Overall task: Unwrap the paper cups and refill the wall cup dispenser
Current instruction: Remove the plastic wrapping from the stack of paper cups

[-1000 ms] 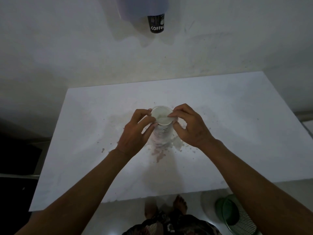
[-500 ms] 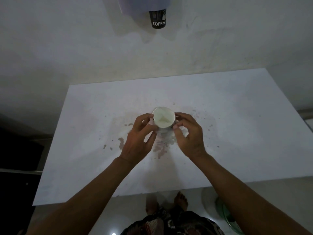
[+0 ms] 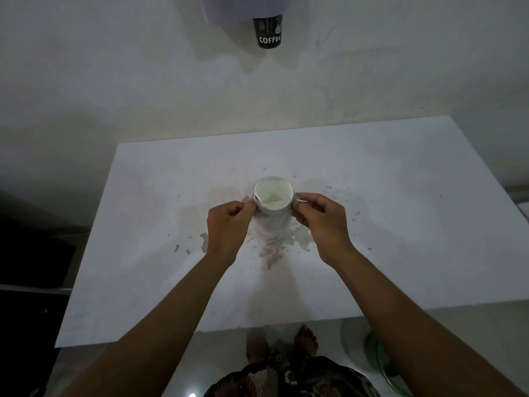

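Both hands are pinching the wrap at the top of the cup stack (image 3: 273, 207), left hand (image 3: 227, 224) and right hand (image 3: 322, 222) flanking it. I'd say the stack stands upright mid-table (image 3: 400, 224), dispenser (image 3: 243, 8) straight ahead, above.

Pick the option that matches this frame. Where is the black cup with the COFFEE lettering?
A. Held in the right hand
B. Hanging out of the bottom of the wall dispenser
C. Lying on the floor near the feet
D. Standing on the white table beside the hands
B: the black cup pokes down from the wall dispenser at the top of the view, far from both hands, which are down at the stack of cups on the table.
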`<action>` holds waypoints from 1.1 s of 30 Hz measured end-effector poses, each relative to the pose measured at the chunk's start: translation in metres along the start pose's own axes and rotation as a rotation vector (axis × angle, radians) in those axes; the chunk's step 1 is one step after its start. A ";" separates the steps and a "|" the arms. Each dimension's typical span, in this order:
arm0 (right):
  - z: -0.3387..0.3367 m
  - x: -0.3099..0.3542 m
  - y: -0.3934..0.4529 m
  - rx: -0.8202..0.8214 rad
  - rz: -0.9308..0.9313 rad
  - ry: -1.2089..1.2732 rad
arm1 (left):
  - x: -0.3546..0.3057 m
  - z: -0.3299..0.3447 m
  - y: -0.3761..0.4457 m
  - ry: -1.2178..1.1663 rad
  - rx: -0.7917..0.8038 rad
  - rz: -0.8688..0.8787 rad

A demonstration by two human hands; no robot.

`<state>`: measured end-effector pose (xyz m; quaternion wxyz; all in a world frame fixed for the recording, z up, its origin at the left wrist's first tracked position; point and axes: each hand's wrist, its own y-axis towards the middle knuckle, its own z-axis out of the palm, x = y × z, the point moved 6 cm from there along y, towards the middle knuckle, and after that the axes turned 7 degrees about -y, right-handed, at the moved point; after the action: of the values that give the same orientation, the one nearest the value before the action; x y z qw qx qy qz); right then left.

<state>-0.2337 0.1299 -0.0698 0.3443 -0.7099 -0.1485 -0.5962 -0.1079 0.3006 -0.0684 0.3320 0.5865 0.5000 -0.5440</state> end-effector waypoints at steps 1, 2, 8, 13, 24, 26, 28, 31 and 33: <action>0.001 0.001 0.001 0.010 -0.001 -0.030 | -0.005 0.000 0.001 0.042 -0.005 0.036; 0.001 0.002 0.002 0.011 0.009 -0.047 | -0.013 0.000 0.002 0.110 -0.010 0.096; -0.005 0.010 0.015 0.004 -0.063 -0.267 | -0.037 0.004 0.012 -0.012 0.117 0.157; 0.000 0.016 0.015 -0.021 -0.225 -0.263 | -0.042 0.010 0.022 0.093 0.176 0.166; 0.011 0.003 0.027 0.086 0.068 -0.450 | -0.011 0.016 0.025 0.080 0.234 -0.240; 0.010 0.001 0.025 0.059 0.028 -0.489 | -0.013 0.014 0.022 0.081 0.222 -0.216; 0.010 0.000 0.022 0.005 0.003 -0.474 | -0.008 0.012 0.011 -0.003 0.203 -0.294; 0.006 0.001 0.016 -0.054 -0.002 -0.360 | 0.006 0.011 -0.013 -0.241 0.213 -0.523; 0.004 0.001 0.008 -0.035 0.017 -0.281 | 0.008 0.010 -0.020 -0.321 0.239 -0.514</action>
<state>-0.2249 0.1266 -0.0715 0.3128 -0.7935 -0.1787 -0.4904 -0.1305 0.2985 -0.0750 0.1872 0.3825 0.5054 -0.7505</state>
